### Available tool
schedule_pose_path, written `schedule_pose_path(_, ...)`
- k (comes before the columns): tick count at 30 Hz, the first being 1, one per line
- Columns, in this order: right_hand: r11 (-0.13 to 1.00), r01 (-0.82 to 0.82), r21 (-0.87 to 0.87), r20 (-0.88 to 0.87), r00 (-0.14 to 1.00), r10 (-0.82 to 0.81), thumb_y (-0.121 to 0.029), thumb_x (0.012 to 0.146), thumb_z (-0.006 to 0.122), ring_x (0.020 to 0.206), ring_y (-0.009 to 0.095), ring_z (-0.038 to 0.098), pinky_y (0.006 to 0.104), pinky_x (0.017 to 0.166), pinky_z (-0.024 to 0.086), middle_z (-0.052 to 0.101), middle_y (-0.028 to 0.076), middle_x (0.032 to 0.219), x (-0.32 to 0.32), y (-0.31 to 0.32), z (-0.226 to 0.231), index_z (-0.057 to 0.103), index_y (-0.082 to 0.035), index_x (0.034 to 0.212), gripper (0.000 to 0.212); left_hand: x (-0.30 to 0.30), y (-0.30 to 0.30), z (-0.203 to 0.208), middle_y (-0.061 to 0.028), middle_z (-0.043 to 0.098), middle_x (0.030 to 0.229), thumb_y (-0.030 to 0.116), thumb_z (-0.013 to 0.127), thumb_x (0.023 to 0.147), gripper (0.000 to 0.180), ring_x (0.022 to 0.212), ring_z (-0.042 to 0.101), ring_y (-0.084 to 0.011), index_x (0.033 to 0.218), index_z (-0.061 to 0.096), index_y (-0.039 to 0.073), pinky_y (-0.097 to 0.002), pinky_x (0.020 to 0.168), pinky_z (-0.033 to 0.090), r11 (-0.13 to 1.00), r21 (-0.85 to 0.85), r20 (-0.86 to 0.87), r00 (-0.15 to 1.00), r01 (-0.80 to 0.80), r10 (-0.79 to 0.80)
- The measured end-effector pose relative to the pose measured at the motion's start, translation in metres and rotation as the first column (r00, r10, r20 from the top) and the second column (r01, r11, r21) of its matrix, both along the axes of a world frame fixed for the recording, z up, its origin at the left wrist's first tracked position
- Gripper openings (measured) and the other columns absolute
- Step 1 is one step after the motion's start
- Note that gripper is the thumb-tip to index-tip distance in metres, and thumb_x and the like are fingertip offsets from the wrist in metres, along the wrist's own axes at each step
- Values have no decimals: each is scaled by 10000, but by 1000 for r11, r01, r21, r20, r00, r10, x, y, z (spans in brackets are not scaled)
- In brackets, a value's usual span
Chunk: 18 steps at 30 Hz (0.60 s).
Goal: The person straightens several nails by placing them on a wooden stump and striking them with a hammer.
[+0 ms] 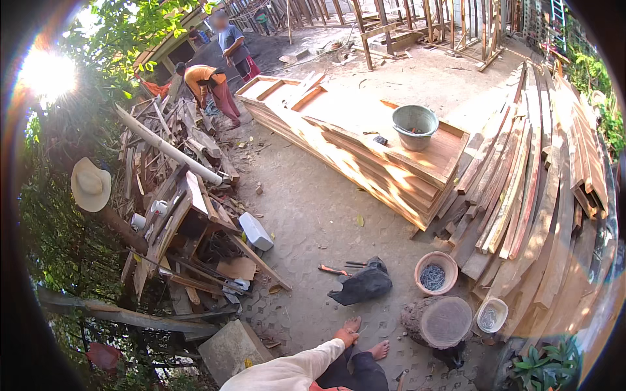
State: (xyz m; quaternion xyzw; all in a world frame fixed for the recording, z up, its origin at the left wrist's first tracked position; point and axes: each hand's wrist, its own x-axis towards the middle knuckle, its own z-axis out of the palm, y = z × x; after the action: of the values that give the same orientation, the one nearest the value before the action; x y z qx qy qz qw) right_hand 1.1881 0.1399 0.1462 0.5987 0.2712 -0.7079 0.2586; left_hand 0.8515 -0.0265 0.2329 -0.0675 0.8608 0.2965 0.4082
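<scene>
Stump [446,322]: upright, round, flat sawn top facing up, rough sides, sits toward right edge of the paving [303,313]. Black sheet [362,283]: crumpled, loose heap on same paving, farther in from that edge, left of stump; material unclear.

Left hand [347,336] is resting near bare feet [379,350]; grip unclear. Black sheet [362,284] is lying on paving [306,228]. Pinkish bowl [451,272] is holding nails [432,277] beside tree stump [446,322]. Bucket [415,141] is sitting on wooden panels [378,186]. Person in orange [199,77] is bending beside scrap wood [195,138].
</scene>
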Motion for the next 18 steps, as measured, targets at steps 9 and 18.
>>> schedule_pose_path(9,1000,-16,22,12,1000,16,-226,953,590,653,206,531,370,580,463,547,53,777,3,2,0,589,-63,1181,281,10,-5,20,-59,736,759,375,673,815,306,782,695,-236,934,755,106,-363,751,525,996,-56,74,995,68,-64)
schedule_pose_path(18,995,21,95,56,998,-27,-255,953,590,688,208,539,378,606,467,567,54,812,31,21,3,601,-69,1192,303,-24,14,31,-46,646,663,301,690,813,206,500,542,-177,814,702,96,-364,532,464,787,73,209,781,-613,589)
